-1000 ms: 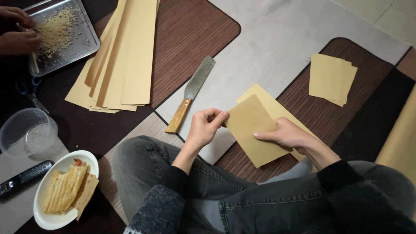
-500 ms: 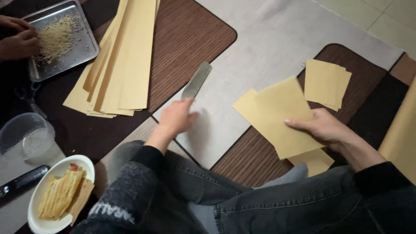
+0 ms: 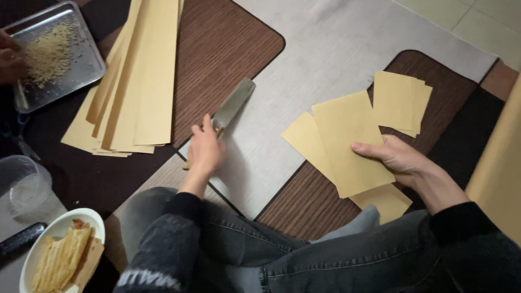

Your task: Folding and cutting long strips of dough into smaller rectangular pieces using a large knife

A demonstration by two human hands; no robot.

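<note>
A seated person's left hand (image 3: 205, 151) closes around the wooden handle of a cleaver (image 3: 232, 105), whose blade runs up and away from the fingers across a grey mat (image 3: 325, 49). The right hand (image 3: 395, 157) pinches a tan sheet (image 3: 347, 138), thumb on top and fingers beneath, holding it just above more sheets lying under and left of it. Just beyond that hand sits a small stack of squares (image 3: 400, 102) on a brown mat (image 3: 467, 103). Far to the left of the cleaver hand lies a pile of long strips (image 3: 138, 81) on another brown mat (image 3: 228, 43). Beyond the strips, another person's hand (image 3: 12, 62) rests at a metal tray (image 3: 81, 65) of crumbly filling (image 3: 49, 51). Near the seated person's left knee stand a clear cup (image 3: 21, 182), a dark remote (image 3: 19, 239) and a white plate (image 3: 40, 230) of rolls (image 3: 59, 258).
</note>
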